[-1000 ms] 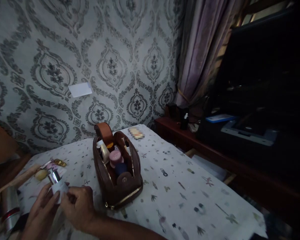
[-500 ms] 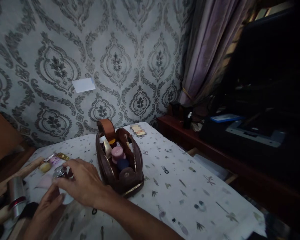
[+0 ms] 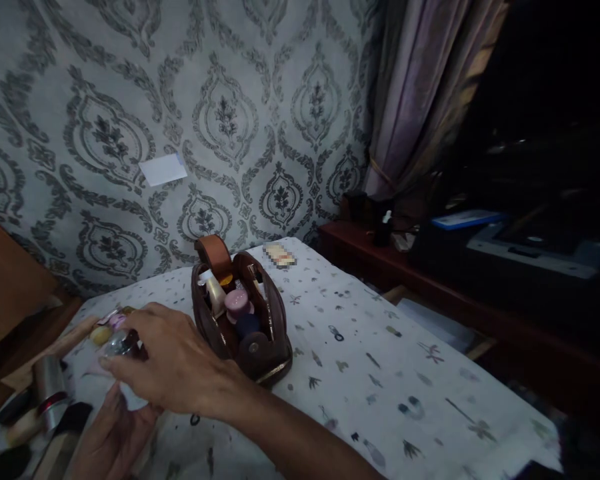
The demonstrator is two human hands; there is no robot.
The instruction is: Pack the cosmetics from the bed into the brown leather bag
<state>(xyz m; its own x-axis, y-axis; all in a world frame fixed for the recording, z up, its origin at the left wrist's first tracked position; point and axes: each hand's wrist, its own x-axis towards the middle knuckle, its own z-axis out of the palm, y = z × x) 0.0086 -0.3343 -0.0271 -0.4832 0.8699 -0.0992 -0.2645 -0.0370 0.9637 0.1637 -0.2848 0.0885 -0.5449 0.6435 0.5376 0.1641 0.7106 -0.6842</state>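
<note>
My right hand (image 3: 167, 360) is closed on a round silver cap (image 3: 121, 343), with thumb and fingers on either side of it. Just below, my left hand (image 3: 117, 427) holds a pale, whitish container (image 3: 133, 395) whose shape is mostly covered by my fingers. To the right of my hands stands an open brown cosmetic bag (image 3: 265, 363). Inside it are a pink round-topped container (image 3: 239, 305), a cream-coloured tube (image 3: 214, 293), a dark blue item (image 3: 247, 326) and a yellow-orange lid (image 3: 226, 280).
A silver cylinder (image 3: 51, 390) with a red band, brushes and a small yellow item (image 3: 99, 335) lie at the left. A pixelated item (image 3: 280, 255) rests behind the bag on the patterned cloth (image 3: 350, 360). An open drawer (image 3: 433, 327) is at the right.
My right hand has risen slightly with the silver cap, and more of my left palm shows beneath. The whole view has shifted a little.
</note>
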